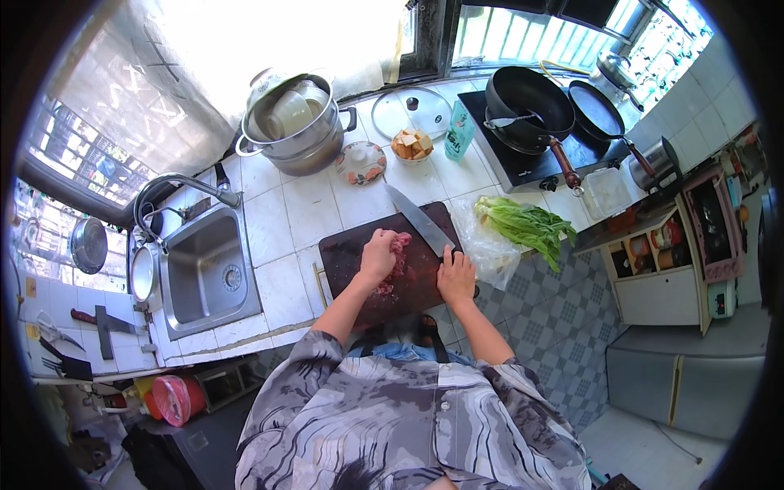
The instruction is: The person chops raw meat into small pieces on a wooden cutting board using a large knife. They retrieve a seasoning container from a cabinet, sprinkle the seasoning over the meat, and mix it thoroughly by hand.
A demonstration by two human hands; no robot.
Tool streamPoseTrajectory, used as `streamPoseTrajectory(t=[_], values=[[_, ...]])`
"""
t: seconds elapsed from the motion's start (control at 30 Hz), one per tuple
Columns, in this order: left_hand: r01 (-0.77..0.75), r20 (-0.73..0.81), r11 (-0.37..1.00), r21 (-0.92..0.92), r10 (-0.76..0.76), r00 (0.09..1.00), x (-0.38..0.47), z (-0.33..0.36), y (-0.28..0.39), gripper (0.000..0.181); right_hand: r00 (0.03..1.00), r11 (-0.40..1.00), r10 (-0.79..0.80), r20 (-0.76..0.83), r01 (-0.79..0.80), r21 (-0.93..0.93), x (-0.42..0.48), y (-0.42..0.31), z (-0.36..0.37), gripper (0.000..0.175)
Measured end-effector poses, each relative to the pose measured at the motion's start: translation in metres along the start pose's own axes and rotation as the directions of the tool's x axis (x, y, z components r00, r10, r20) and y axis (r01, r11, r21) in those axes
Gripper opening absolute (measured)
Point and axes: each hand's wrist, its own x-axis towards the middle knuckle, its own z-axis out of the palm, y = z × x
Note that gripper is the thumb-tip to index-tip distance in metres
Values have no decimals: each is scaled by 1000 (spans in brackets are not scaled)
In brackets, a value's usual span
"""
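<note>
A dark cutting board (349, 306) lies at the counter's front edge with red raw meat (392, 269), cut small, near its middle. My left hand (378, 254) is curled over the upper part of the meat, fingers bent against it. On the right of the board my right hand (456, 274) grips the handle of a kitchen knife, mostly hidden under the fingers. Its wide steel blade (419, 217) lies flat, pointing away to the upper left, with the tip past the board's far edge.
A steel sink (205, 275) is at left. Behind the board stand a steel pot holding bowls (294, 135), a floral lid (361, 162), a bowl of cubed tofu (411, 146) and a glass lid (392, 107). Leafy lettuce (523, 226) lies on a plastic bag (481, 245); a wok (527, 104) sits on the stove.
</note>
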Motion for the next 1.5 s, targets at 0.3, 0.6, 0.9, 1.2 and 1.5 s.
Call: streamPoseTrajectory(t=[0.3,0.6,0.9,1.2,1.5], values=[[-87,278,907,412,-34,960,-7,-4,4,88,1000,999,-11,-25,10,-30,2,0,2,55],[-504,331,696,511,382,863,-57,35,8,48,1000,999,-15,-11,14,-46,1,-1,0,57],[-156,20,922,354,159,987,-59,-11,-29,69,1000,999,-10,-18,9,-44,0,-1,-2,55],[-32,-75,998,45,35,997,-17,20,0,36,1000,1000,-7,-3,7,-28,1,-1,1,55],[-133,-35,991,16,133,990,-53,-9,-18,52,1000,1000,-12,-12,12,-26,1,-1,2,56]])
